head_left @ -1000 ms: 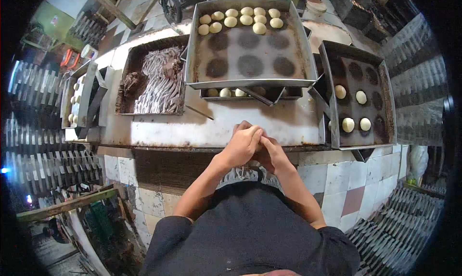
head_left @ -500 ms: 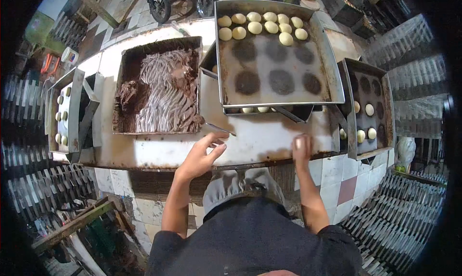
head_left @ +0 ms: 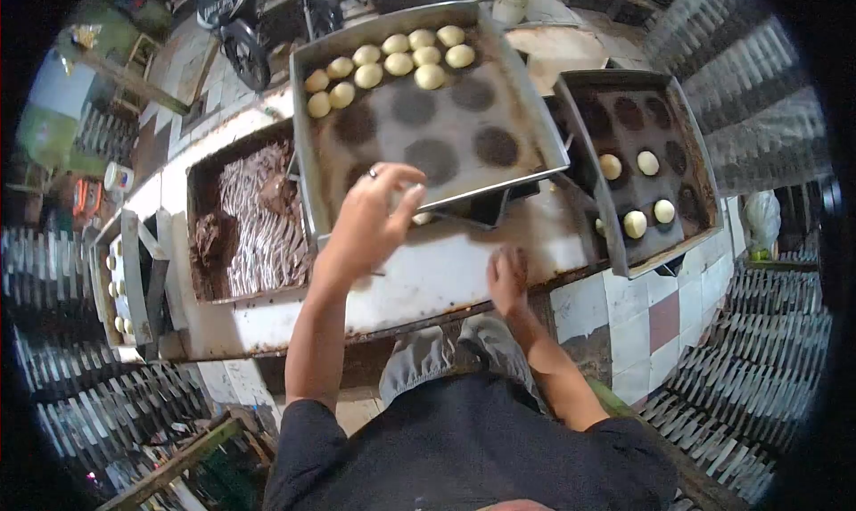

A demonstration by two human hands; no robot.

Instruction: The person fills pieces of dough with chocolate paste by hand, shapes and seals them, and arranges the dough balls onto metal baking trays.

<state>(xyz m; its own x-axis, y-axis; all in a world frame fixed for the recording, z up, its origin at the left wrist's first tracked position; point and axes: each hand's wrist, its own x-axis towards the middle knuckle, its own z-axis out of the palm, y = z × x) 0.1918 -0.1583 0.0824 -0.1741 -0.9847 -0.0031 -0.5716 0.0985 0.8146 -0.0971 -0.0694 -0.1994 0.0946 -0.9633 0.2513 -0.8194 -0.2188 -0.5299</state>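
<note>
My left hand (head_left: 374,212) is raised at the front edge of the large metal tray (head_left: 548,159), thumb and fingers apart, nothing visible in it. Several pale round dough balls (head_left: 399,63) sit in rows at the back of that tray, with dark round marks on its bare base. My right hand (head_left: 506,279) is low over the white counter (head_left: 419,275), fingers curled together; whatever they hold, if anything, is hidden. Left of the large tray is a square pan (head_left: 251,295) of brown chocolate-like filling (head_left: 259,212), ridged in the middle and heaped at the sides.
To the right, a second metal tray (head_left: 704,177) holds a few dough balls (head_left: 647,162). Another tray (head_left: 100,284) with dough balls stands at the far left. Behind the counter are a motorcycle (head_left: 241,47) and a bucket (head_left: 511,3).
My left hand has moved up to the large tray's front edge. My right hand remains low over the counter, fingers curled. The view has turned to the right.
</note>
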